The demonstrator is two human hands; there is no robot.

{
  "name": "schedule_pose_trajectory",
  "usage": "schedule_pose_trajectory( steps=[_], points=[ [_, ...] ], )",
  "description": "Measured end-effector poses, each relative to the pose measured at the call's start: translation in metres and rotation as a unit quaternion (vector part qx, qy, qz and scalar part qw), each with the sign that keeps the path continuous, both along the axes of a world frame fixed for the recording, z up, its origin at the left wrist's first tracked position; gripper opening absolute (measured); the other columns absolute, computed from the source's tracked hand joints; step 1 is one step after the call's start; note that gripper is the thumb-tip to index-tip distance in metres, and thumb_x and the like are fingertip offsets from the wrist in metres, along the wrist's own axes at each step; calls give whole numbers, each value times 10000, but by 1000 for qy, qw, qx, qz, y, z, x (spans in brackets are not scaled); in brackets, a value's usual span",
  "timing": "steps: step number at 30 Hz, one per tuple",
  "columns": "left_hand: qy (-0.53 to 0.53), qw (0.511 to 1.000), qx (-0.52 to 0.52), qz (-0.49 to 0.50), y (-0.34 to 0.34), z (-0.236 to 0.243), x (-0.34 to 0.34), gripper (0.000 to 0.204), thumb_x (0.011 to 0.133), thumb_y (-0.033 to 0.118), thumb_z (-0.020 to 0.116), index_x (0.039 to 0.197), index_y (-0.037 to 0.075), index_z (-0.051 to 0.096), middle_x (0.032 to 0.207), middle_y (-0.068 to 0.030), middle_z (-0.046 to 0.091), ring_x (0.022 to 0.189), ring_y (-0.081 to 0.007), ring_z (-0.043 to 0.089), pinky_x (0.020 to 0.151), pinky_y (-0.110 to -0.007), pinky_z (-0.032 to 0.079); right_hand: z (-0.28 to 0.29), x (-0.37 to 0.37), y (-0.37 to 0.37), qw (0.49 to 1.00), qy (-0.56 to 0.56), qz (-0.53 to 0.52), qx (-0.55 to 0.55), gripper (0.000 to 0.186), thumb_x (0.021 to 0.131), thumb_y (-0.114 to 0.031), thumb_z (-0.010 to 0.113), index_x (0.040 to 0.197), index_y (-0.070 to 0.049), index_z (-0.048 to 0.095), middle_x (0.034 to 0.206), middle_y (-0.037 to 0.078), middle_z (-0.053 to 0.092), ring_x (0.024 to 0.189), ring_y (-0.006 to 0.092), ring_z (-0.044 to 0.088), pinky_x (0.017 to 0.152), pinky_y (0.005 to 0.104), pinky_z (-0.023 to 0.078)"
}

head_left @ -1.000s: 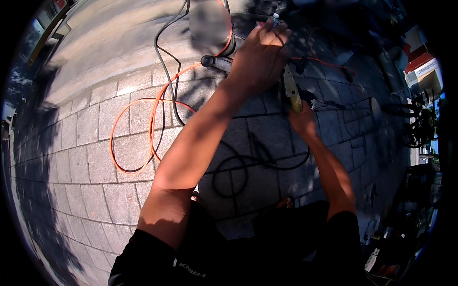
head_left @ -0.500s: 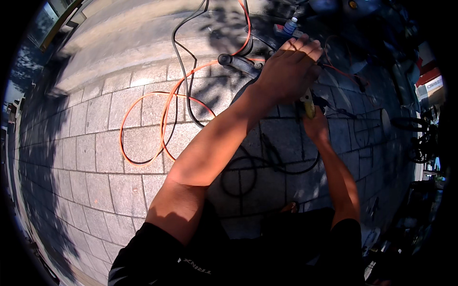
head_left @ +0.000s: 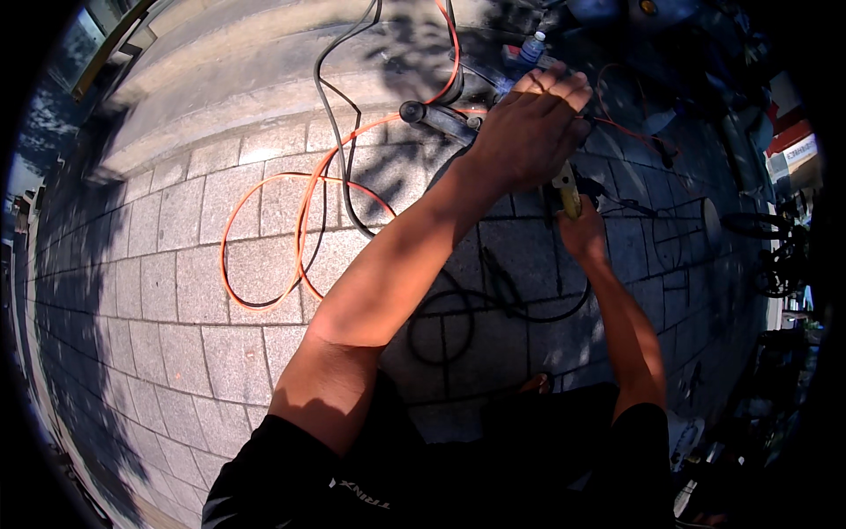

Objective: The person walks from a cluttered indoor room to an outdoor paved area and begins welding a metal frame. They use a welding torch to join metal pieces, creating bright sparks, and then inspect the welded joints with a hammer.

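Note:
My left hand reaches to the upper middle, palm down, its fingers stretched out side by side. It lies over a dark object that it mostly hides. Just below it, my right hand is closed round a yellow-handled tool. The tool's pale upper end, with a small hole, goes out of sight beneath my left hand. Left of that hand, a thick black tube or grip sticks out to the side.
An orange cable loops over the paving beside a black cable. Another black cable coils below my hands. Steps rise at the upper left. A bottle stands at the back; a wheel is far right.
The head view has shifted slightly. Both hands keep nearly the same place and pose, and the yellow-handled tool stays in my right hand.

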State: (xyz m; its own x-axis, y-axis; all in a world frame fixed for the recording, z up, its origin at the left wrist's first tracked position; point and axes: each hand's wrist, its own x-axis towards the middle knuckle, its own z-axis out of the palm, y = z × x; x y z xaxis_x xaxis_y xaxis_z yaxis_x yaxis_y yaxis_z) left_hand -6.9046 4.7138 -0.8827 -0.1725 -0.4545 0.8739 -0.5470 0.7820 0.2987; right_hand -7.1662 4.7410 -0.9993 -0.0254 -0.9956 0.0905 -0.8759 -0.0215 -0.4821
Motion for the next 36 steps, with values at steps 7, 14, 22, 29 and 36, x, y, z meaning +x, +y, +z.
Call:
schedule_pose_trajectory(
  steps=[7,14,22,29,36],
  points=[
    [3,1000,-15,13,1,0,1,426,1008,259,627,1360,20,603,1433,-149,641,1400,-349,556,1173,-460,420,3,2,0,1000,16,-5,10,401,907,-291,754,1220,-70,636,1065,248,739,1054,488,695,872,527,543],
    [5,1000,-2,-3,2,0,4,447,1059,269,584,1446,47,574,1488,-174,612,1401,-402,534,1189,-521,400,0,1,0,1000,26,-4,13,419,901,-292,746,1249,-96,622,1067,241,746,1043,488,700,877,530,549],
    [-22,998,-43,48,-26,-7,34,442,1061,260,563,1399,-21,606,1443,-232,627,1411,-449,524,1202,-526,385,13,6,8,997,65,16,30,423,894,-353,723,1249,-149,617,1061,226,755,1018,459,720,853,536,554],
    [46,996,42,58,-32,-24,65,398,1079,200,543,1394,-32,618,1435,-259,633,1415,-473,528,1226,-531,360,8,1,13,990,120,76,22,464,916,-336,714,1316,-130,599,1059,211,760,984,454,729,837,544,569],
    [35,998,-20,38,-30,-17,55,409,1121,206,517,1468,-4,572,1502,-227,601,1467,-443,494,1237,-484,357,2,-3,9,990,114,85,6,493,930,-335,721,1356,-124,592,1067,222,756,973,467,726,820,565,576]
  ],
)
